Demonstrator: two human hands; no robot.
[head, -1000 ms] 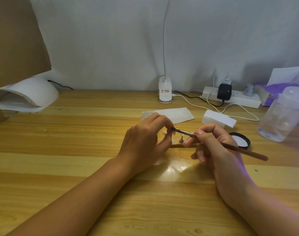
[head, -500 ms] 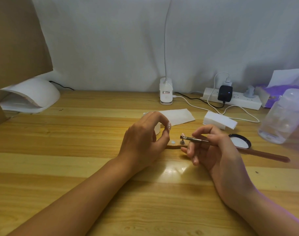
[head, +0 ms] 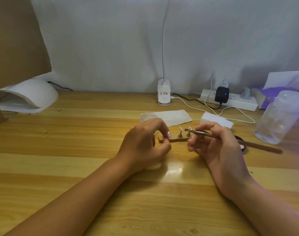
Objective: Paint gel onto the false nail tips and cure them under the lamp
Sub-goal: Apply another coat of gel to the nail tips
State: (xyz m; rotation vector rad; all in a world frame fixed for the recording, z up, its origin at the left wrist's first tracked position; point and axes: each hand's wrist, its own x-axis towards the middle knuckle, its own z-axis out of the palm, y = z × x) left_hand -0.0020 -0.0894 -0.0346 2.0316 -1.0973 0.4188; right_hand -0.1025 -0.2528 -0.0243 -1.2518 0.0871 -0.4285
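- Lamp (head: 31, 95): far left at the back of the table (head: 77, 167), well apart from my work. To cure, the tips have to travel over there.
- Left hand (head: 143, 142): thumb + forefinger curled together, pinching one pink nail tip (head: 169, 134) just above the left end of the wooden holder strip (head: 172, 140). I judge it featherweight, thin stiff plastic, glossy so prob. slippery. Best held by the underside or edges, never the painted face (wet gel would smudge).
- Two more tips (head: 181, 128): upright on small metal pegs in the strip, between my hands. They look top-heavy, so a nudge could tip them. I'd carry them by the strip's ends, kept level, not by the pegs.
- Brush (head: 201, 133): bristle end sits right by the rightmost standing tip; can't tell if it touches. Thin wood handle trails off to the right, light + stiff, and needs only a soft stroke.
- Right hand (head: 216, 145): fingers clamped on the brush at the metal ferrule, pen-style, other fingers loosely folded under.
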